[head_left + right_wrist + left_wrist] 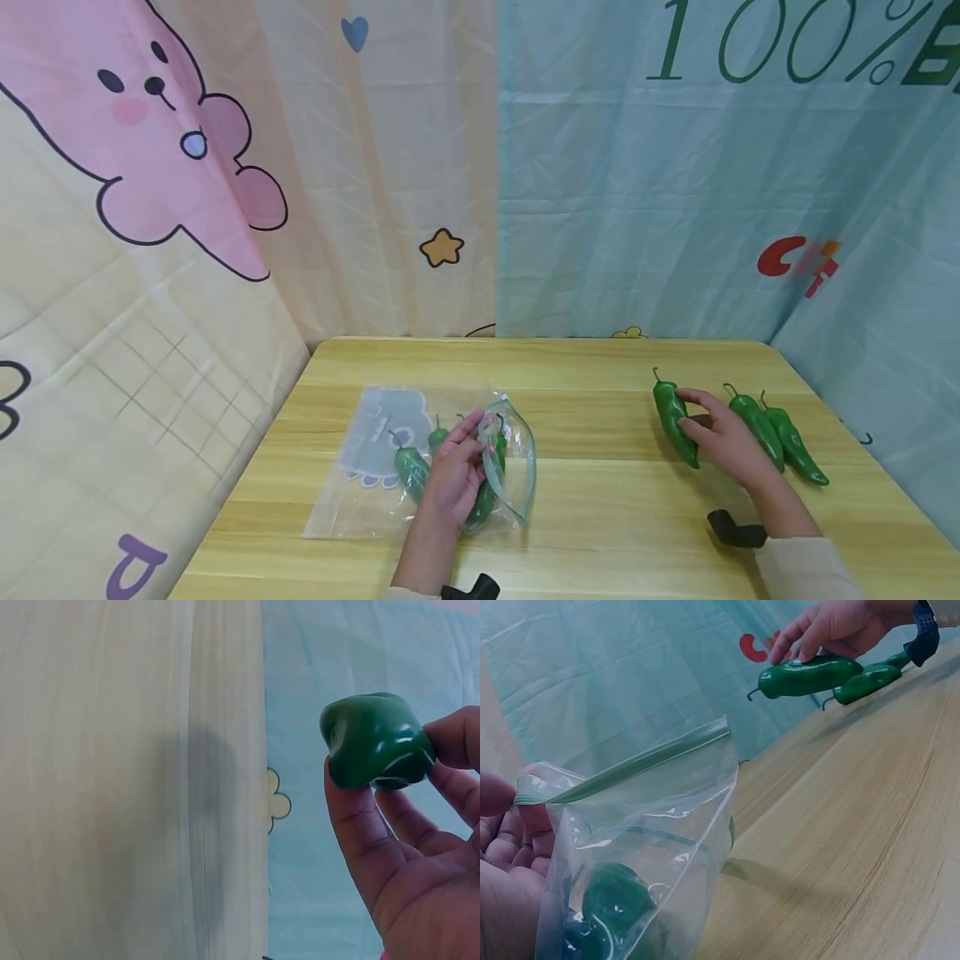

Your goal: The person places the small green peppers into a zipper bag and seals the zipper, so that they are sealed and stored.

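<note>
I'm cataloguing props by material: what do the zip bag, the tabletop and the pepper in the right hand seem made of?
Zip bag: seemingly plastic film, glossy; it is clear and creased.
Tabletop: wood or wood-look laminate, smooth; the grain lines fit either.
Green pepper: smooth, glossy, with bright highlights; real or moulded plastic, I can't tell.

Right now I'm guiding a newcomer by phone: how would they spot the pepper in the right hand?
Find the wooden table, then look to the right of the clear bag. The green pepper is leftmost of three there, the only one held by the right hand.
</note>
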